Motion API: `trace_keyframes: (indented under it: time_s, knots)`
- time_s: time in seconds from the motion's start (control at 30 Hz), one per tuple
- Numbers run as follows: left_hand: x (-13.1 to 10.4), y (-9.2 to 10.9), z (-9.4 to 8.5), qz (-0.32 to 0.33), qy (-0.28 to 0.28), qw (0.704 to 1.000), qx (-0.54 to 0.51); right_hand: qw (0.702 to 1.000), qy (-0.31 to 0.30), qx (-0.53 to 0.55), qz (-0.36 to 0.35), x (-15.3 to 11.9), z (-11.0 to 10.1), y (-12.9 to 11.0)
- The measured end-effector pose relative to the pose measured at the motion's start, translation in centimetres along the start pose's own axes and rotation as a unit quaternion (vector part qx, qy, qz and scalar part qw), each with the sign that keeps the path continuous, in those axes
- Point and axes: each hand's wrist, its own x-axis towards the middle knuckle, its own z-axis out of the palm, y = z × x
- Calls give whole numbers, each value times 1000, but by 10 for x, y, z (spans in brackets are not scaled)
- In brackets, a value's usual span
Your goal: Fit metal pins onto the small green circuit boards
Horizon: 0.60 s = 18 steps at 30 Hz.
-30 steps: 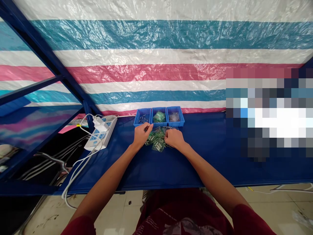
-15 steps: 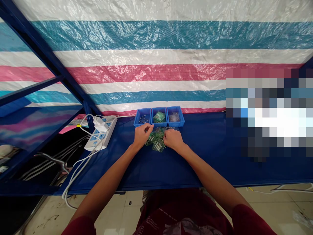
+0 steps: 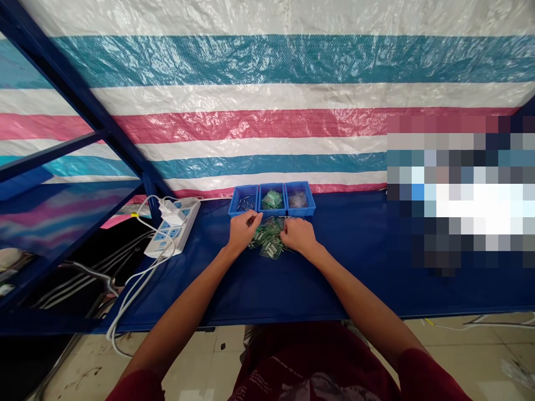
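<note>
A pile of green-tinted bags with small metal pieces (image 3: pixel 271 243) lies on the blue table between my hands. My left hand (image 3: pixel 243 229) is at the pile's left side, fingers curled and pinched; what they hold, if anything, is too small to name. On the right side, my right hand (image 3: pixel 297 234) is closed with its fingertips at the pile, their contents hidden. Just behind stand three blue bins: the left bin (image 3: pixel 243 211) has thin metal pieces, the middle bin (image 3: pixel 273 213) green bags, the right bin (image 3: pixel 301 211) clear bags.
A white power strip (image 3: pixel 178 236) with plugs and cables (image 3: pixel 125 303) lies on the table's left part. A blue metal frame (image 3: pixel 90 111) rises at the left. Behind hangs a striped plastic sheet (image 3: pixel 267 125). The far right is pixelated.
My right hand has shifted very slightly to the right at the pile. My left hand and the bins have stayed in place.
</note>
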Motion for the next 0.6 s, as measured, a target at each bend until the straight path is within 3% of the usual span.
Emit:
trace_keyframes:
  time_s: [0.1,0.2,0.27,0.33,0.43,0.5,0.6]
  knots:
    - [0,-1,0,-3,0,1000,-2,995,53,78,26,1,0,5]
    - [-1,0,0,-4,-8,1000,-3,964,118,236,24,2,3,7]
    - [-1,1,0,1,-12,1000,-5,918,139,372,13,2,6,7]
    - [0,2,-1,12,-18,1000,-12,851,136,508,13,3,11,5]
    - [0,3,-2,33,-37,998,-33,761,115,638,15,5,16,2]
    - [-1,3,-1,49,-62,996,-47,734,102,672,5,6,18,1]
    - [-2,0,1,77,-90,991,-55,718,99,689,2,7,18,0]
